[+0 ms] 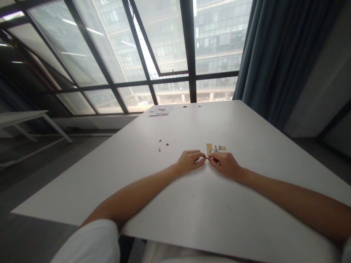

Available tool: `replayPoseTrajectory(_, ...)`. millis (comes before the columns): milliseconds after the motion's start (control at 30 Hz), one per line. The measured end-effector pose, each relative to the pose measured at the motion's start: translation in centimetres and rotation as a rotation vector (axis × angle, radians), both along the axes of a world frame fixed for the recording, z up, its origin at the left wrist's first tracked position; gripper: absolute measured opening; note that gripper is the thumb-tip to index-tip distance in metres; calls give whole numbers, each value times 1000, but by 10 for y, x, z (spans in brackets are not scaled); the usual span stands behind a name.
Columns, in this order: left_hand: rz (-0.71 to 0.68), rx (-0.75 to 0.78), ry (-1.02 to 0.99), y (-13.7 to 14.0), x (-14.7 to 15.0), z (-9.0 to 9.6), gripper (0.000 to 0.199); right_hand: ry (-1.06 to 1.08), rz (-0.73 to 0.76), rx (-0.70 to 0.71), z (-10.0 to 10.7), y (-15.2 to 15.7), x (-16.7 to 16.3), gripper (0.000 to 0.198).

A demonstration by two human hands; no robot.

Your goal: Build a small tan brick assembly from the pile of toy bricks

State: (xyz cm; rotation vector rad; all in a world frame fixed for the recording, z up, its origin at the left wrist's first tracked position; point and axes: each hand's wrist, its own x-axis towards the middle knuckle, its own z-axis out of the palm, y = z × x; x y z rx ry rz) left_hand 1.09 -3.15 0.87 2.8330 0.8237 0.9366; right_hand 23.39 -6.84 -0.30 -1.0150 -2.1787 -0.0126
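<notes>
My left hand (191, 160) and my right hand (225, 164) meet fingertip to fingertip above the white table (153, 182). Thumb and forefinger of each are pinched on a tiny dark piece (207, 157), too small to name. Just behind my right hand lies a flat yellow piece with grey and white parts on it (209, 147); its near side is partly covered by my fingers. To the left of my left hand are several small dark pieces (167, 144), lying apart from each other on the tabletop.
Papers (158, 113) lie at the far left of the table, with a small dark round thing (184, 106) near the far edge. Windows stand behind the table, one tilted ajar. A blue curtain (263, 65) hangs at right; another white table (24, 116) is at left.
</notes>
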Motion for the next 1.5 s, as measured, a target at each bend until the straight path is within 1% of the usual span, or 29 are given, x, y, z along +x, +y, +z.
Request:
replayPoseTrajectory(200,-7,1,-17,1,0,-1,21,8,-9,4,-4,2,1,20)
replayPoseTrajectory(433,6,-7,-42,1,1,-2,18,37,-16,10,-2,2,0,12)
replayPoseTrajectory(600,10,-7,-44,0,1,-2,16,42,-12,1,-3,2,1,11)
replayPoseTrajectory(800,10,-20,-24,-1,2,1,17,38,3,32,-1,2,0,10)
replayPoseTrajectory(1033,4,-20,-33,-2,2,0,16,20,18,47,-3,2,0,9)
replayPoseTrajectory(1367,40,-81,-1,-3,2,2,17,51,33,60,-3,3,0,9)
replayPoseTrajectory(1500,34,-77,-12,-3,2,1,17,47,39,59,-2,3,0,9)
